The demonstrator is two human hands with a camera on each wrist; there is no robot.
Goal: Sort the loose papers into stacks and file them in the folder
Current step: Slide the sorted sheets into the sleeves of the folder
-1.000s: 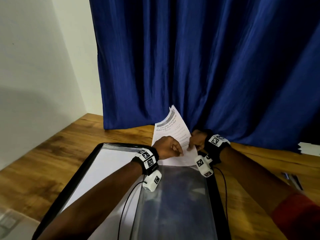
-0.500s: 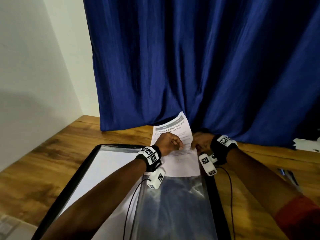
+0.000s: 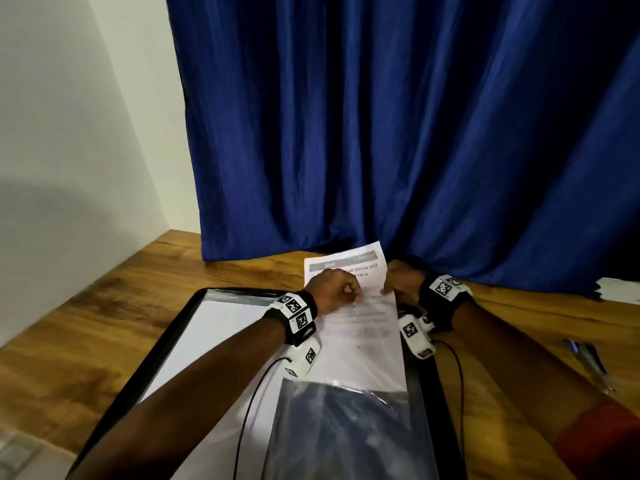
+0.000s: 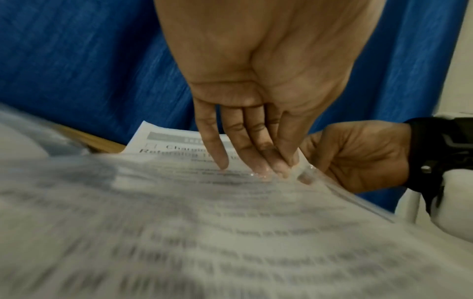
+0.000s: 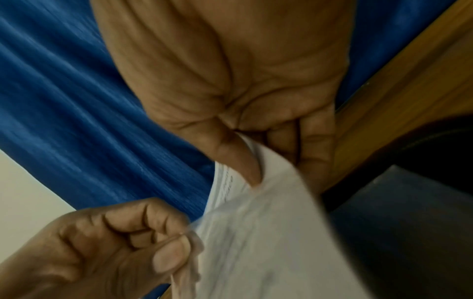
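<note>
A black folder point(image 3: 166, 344) lies open on the wooden table, with a white sheet in its left page. A printed paper point(image 3: 360, 327) sits partway inside the clear sleeve point(image 3: 346, 427) of the right page, its headed top sticking out toward the curtain. My left hand point(image 3: 337, 289) pinches the sleeve's thin plastic top edge over the paper point(image 4: 179, 222). My right hand point(image 3: 398, 284) pinches the paper's right edge between thumb and fingers point(image 5: 256, 157). The wrist views show the left hand point(image 5: 143, 238) and the right hand point(image 4: 358, 155) close together.
A blue curtain point(image 3: 381, 133) hangs right behind the hands and touches the table. More white papers point(image 3: 620, 289) lie at the far right, with pens point(image 3: 588, 362) nearer me. A white wall stands on the left.
The paper has slid toward me, deeper into the sleeve, and now lies flatter. Both hands have kept their hold near its top.
</note>
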